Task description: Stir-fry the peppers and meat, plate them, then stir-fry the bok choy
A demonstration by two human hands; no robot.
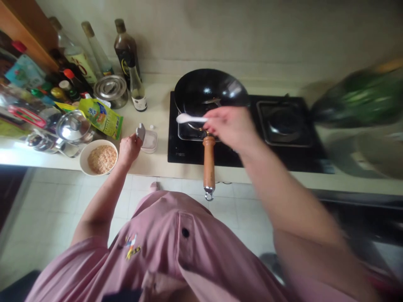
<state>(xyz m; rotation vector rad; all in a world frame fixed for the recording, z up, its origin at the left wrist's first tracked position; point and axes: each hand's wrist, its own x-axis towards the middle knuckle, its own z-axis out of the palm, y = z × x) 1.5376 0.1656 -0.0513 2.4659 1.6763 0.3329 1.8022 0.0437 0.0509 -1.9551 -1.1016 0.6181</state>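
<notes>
**White spoon (192, 119) at the near side of the wok (201, 88), grey lid (141, 131) in your left hand (129, 150)**

Right side: your right hand (229, 126) pinches the white spoon by its handle between thumb and fingers. The bowl of the spoon points left and appears over the wok's near rim; its height above the rim cannot be judged from this one view. Whether anything sits in the spoon cannot be told.

Left side: your fingers close on the grey lid, tipped up beside a small clear tub (150, 141) with pale contents. Whether lid and tub are joined is unclear. The white bowl (82, 160), filled with tan, lumpy food (102, 159), stands just left of that hand, at the counter's edge.

The wok rests on the left part of the cooktop (185, 157), its wooden handle (209, 161) pointing toward you below your right hand. The inside looks dark and glossy; contents, if any, cannot be made out.

Step in hand, as judged: spoon work between tub and wok, with the tub kept accessible. From this pose, any turn of the spoon seems to call for a steady wrist and clearance from the rim and handle. The lid needs a light hold, so the tub does not slide.
</notes>
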